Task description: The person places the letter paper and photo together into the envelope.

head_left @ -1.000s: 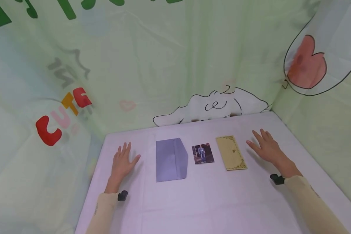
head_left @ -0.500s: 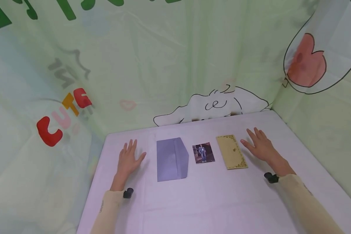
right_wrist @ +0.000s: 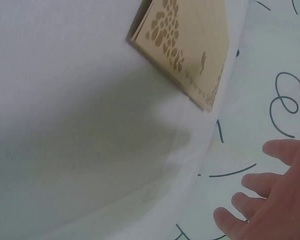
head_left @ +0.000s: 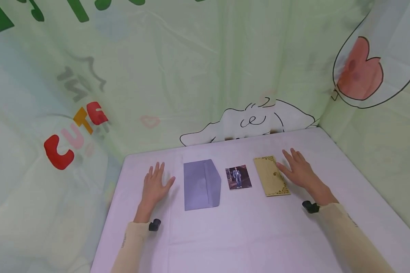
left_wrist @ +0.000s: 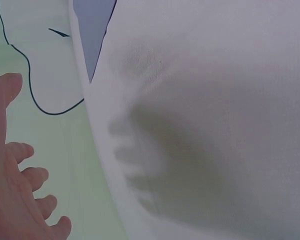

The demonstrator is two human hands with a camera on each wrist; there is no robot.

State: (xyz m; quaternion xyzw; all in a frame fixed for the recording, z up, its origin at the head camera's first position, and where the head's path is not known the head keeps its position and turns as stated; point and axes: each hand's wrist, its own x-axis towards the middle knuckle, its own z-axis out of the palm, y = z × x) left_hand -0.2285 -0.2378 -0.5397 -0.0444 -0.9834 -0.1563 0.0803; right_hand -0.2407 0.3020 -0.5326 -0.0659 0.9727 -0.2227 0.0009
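Observation:
A lavender envelope lies on the table, its pointed flap turned to the right. To its right is a small photo of a standing figure in blue. Further right lies a tan folded card with an ornate patterned border; its layered edge shows in the right wrist view. My left hand, fingers spread, hovers left of the envelope and holds nothing. My right hand hovers at the card's right side, its thumb overlapping the card's edge in the head view. Nothing is in its fingers.
A white cloth covers the table. Behind it hangs a pale green curtain with cartoon drawings, and coloured letters are on the left side. Both wrists wear small black devices over beige sleeves.
Both hands have moved inward: the left one rightward toward the envelope, the right one leftward to the card's edge. The envelope, photo and card have stayed in place.

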